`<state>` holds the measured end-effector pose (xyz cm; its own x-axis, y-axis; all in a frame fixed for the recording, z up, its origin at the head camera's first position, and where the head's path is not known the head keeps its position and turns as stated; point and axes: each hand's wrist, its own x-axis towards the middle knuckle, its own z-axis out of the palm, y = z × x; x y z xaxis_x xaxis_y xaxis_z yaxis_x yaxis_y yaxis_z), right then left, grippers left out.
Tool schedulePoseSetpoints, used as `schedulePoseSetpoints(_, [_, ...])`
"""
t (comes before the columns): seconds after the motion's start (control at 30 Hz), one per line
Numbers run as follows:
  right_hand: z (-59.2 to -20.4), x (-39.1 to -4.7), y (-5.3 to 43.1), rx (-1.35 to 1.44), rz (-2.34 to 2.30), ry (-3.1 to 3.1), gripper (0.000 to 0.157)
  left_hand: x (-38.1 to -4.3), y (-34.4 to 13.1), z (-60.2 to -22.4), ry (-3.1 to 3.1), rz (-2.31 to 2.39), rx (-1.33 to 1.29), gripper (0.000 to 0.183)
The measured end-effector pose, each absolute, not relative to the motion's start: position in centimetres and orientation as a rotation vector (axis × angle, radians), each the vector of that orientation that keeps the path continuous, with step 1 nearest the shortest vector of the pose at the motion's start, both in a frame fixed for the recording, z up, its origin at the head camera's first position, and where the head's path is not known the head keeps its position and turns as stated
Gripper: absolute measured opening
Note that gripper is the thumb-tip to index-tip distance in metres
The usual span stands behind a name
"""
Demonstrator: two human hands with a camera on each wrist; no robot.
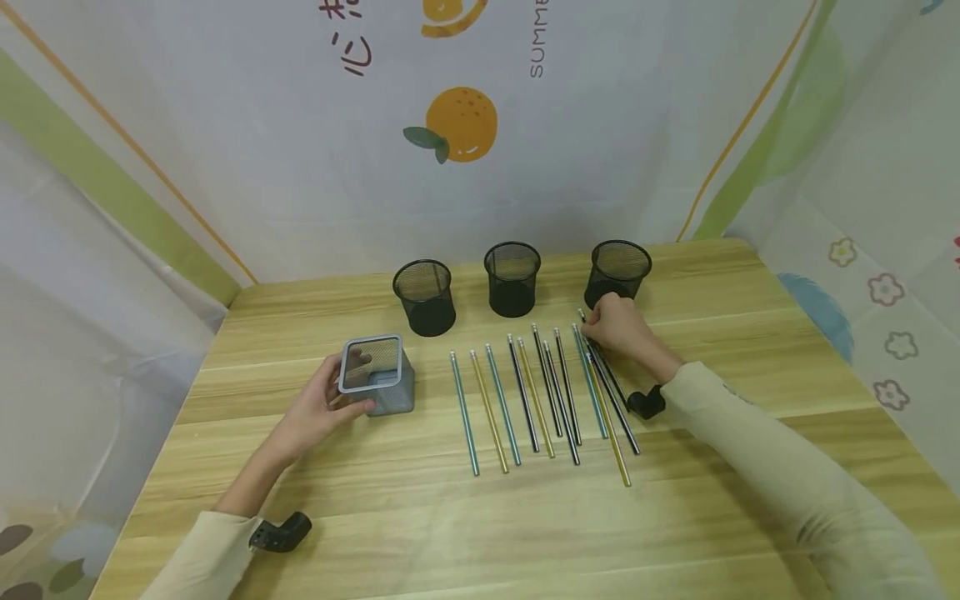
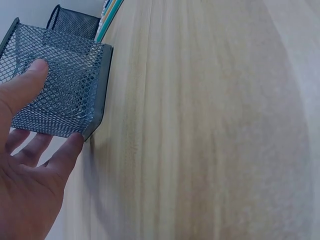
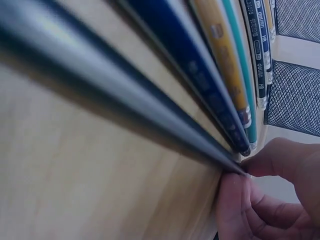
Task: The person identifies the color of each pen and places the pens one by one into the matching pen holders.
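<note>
A grey square mesh pen holder [image 1: 402, 393] stands at the left of the table. My left hand [image 1: 318, 417] grips it, thumb on the near side and fingers round the other; the left wrist view shows the mesh wall [image 2: 65, 80] between them. My right hand [image 1: 618, 327] pinches the eraser-end part of a dark pencil [image 3: 125, 95] between thumb and fingers, at the right end of a pencil row. Beside it lie a blue pencil [image 3: 195, 65] and a yellow pencil [image 3: 222, 55], partly crossing a teal pencil [image 1: 597, 400].
Three round black mesh pen cups stand at the back: left cup [image 1: 427, 312], middle cup [image 1: 512, 296], right cup [image 1: 611, 283], the last just behind my right hand. Several pencils lie side by side mid-table, from a teal one [image 1: 464, 417] rightward. A patterned curtain [image 1: 322, 183] hangs behind.
</note>
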<state>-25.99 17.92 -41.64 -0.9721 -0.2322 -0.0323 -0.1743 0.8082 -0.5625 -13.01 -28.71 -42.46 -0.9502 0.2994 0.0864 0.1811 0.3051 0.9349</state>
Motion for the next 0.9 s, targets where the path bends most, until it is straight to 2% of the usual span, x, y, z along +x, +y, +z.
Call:
schedulePoseSetpoints(0.27, [-41.8,-26.2,18.2,-0.327,-0.891,2.902,0.044,-13.0,-28.4,-42.2,2.462,1.729,0.469,0.080])
schedulePoseSetpoints(0.4, [-41.4,-26.0,18.2,-0.348,-0.889,2.916,0.037,-12.9,-28.4,-42.1,2.466,1.730,0.465,0.080])
schedulePoseSetpoints(0.6, [-40.7,-25.5,18.7,-0.370,-0.903,2.942,0.015,-12.9,-28.3,-42.1,2.468,1.727,0.474,0.079])
schedulePoseSetpoints(0.9, [-40.3,-24.7,19.7,-0.415,-0.937,2.947,0.014,-12.9,-28.3,-42.3,2.479,1.716,0.496,0.078])
